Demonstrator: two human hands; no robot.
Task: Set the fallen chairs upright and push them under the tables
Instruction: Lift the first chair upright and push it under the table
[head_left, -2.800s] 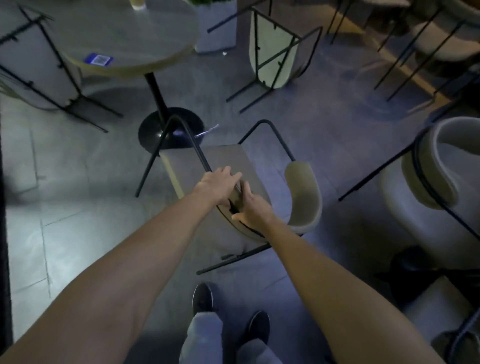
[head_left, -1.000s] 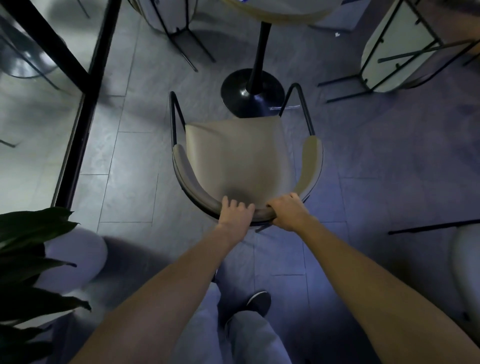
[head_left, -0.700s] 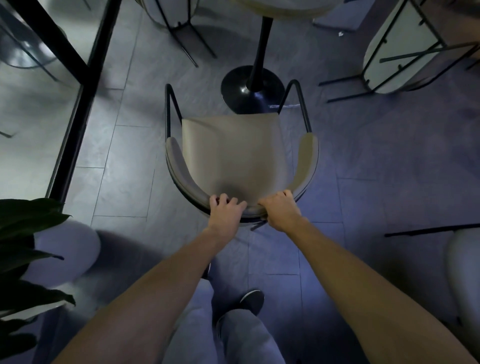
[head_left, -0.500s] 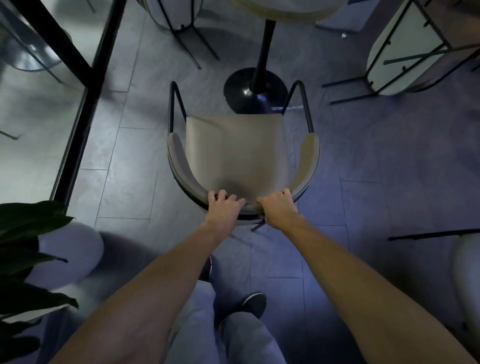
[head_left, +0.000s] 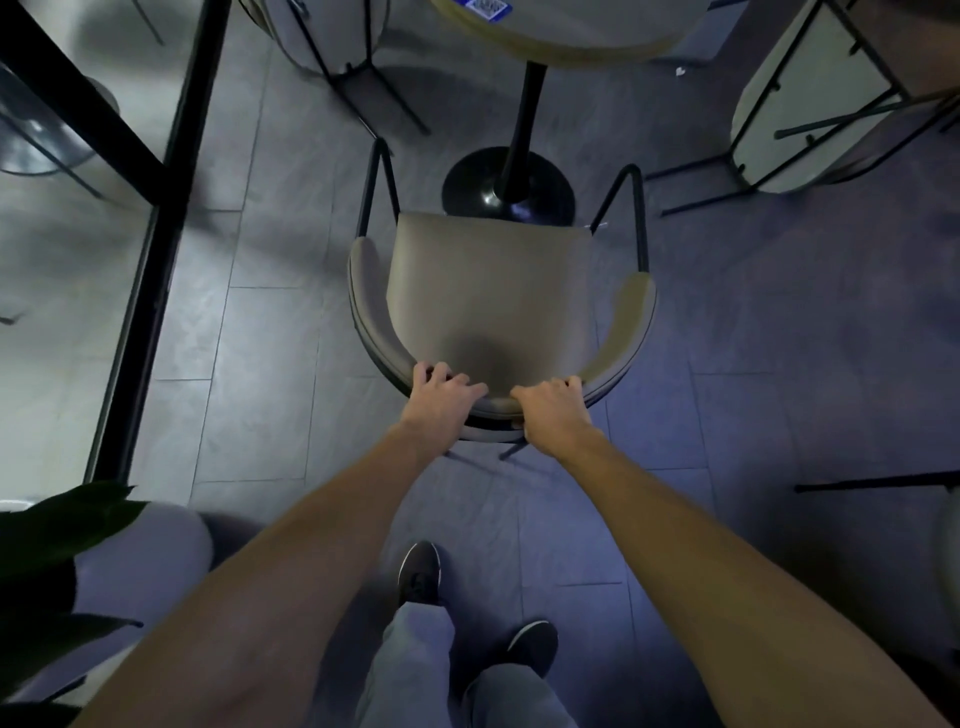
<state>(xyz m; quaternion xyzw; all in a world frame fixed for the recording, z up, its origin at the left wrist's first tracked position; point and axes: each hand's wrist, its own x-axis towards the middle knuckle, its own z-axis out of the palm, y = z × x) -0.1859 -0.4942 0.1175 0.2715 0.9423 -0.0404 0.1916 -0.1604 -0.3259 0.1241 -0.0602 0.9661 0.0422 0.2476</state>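
A beige armchair (head_left: 488, 291) with a black metal frame stands upright on the floor, its seat facing a round table (head_left: 561, 36). The seat's front edge overlaps the table's black base (head_left: 506, 179). My left hand (head_left: 441, 402) grips the top of the curved backrest, fingers curled over the rim. My right hand (head_left: 553, 410) grips the same rim just to the right. Another chair (head_left: 795, 114) lies on its side at the far right, legs pointing toward me.
A black-framed glass partition (head_left: 150, 249) runs along the left. A potted plant (head_left: 57, 561) in a white pot stands at the lower left. Another chair (head_left: 332, 36) sits beyond the table at top left. A chair leg (head_left: 878, 483) juts in from the right.
The chair has gone from lying on its side to standing upright, my hands shifting onto its backrest. Over the last second it has slid toward the table base.
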